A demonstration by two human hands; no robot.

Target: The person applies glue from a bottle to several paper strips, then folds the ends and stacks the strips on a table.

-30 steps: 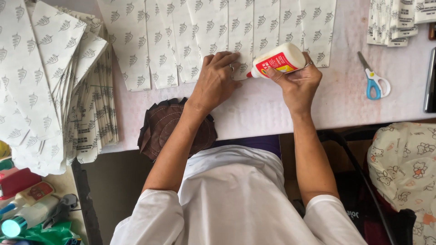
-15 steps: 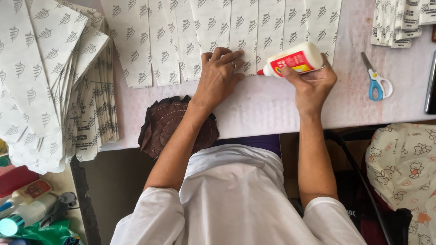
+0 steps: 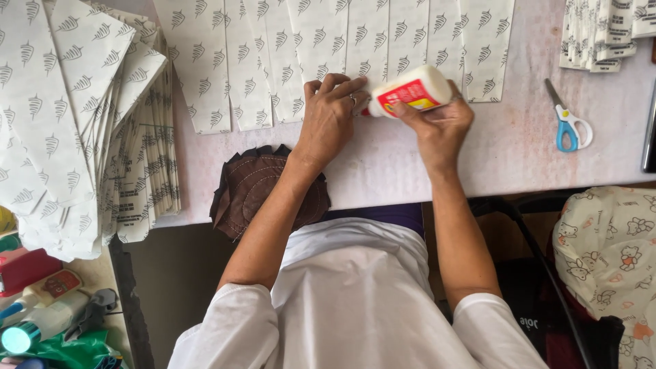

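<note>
My right hand (image 3: 437, 126) grips a white glue bottle (image 3: 413, 90) with a red and yellow label, lying sideways with its red tip pointing left. The tip touches the lower edge of a row of overlapping white patterned paper sheets (image 3: 328, 48) laid out along the table (image 3: 519, 143). My left hand (image 3: 330, 116) presses flat on the lower end of those sheets, just left of the bottle's tip, fingers spread slightly.
A thick stack of the same patterned paper (image 3: 75, 123) lies at the left. Blue-handled scissors (image 3: 566, 119) rest at the right, with folded paper pieces (image 3: 605, 31) beyond. A brown fabric piece (image 3: 266, 184) hangs at the table's near edge. Bottles (image 3: 41, 301) stand lower left.
The glue bottle and my right hand have slid back to the left along the paper edges after moving right. My left hand has stayed pressed on the sheets.
</note>
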